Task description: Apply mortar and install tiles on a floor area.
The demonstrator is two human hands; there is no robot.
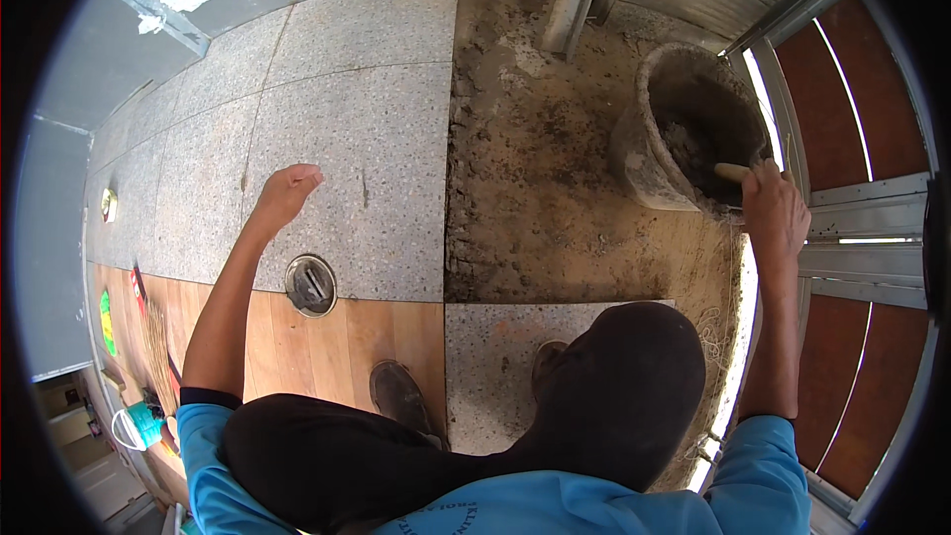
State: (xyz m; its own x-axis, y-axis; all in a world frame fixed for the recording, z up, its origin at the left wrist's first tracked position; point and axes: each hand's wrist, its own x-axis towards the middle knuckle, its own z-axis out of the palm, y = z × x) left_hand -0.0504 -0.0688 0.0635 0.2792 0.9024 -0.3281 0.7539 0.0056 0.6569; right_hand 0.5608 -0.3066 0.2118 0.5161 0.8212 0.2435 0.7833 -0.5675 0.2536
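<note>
Since the bucket (636, 160) seems deep, a handle (730, 171) is clamped by the right hand (776, 208), the left hand (287, 190) loosely fisted.

Soft, fairly even light falls on the pale tiles (347, 129), while harsh white glare burns through the gaps (846, 99) between the brown panels (832, 347) on the right. The inside of the bucket (637, 166) sinks into shadow, and the black trousers (619, 386) lose most detail. Straight edges bow toward the dark round border, where fine detail softens.
</note>
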